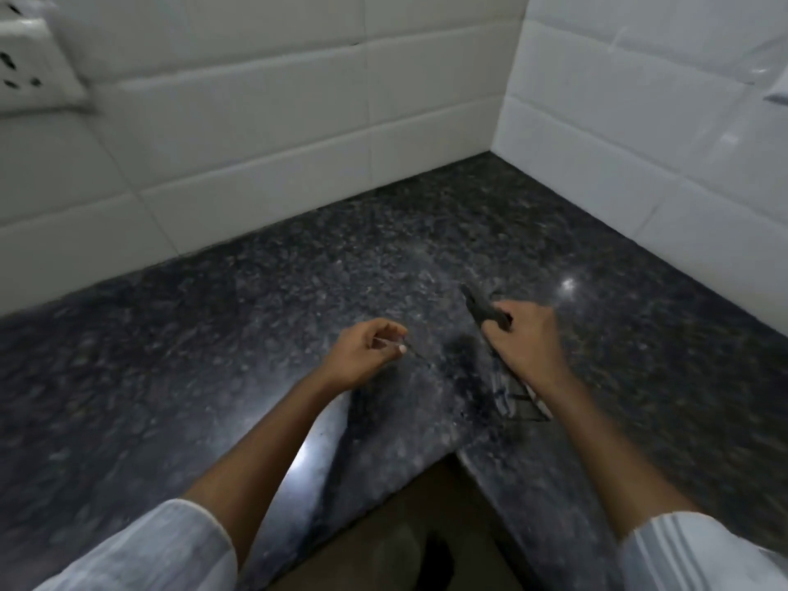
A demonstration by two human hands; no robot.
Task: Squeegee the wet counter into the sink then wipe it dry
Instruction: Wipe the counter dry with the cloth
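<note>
On the dark speckled counter (264, 317), in the corner where two white tiled walls (256, 121) meet, two hands are out. Over to the right, the right hand (526, 345) is closed around the dark handle of the squeegee (484, 313). Its blade lies on the stone under that hand, running toward the near edge. It is blurry. To the left of it, the left hand (366, 351) is loosely curled, fingers close together, with nothing I can see in it. White sleeves (162, 552) cover both arms. A white wall socket (30, 61) sits far left.
</note>
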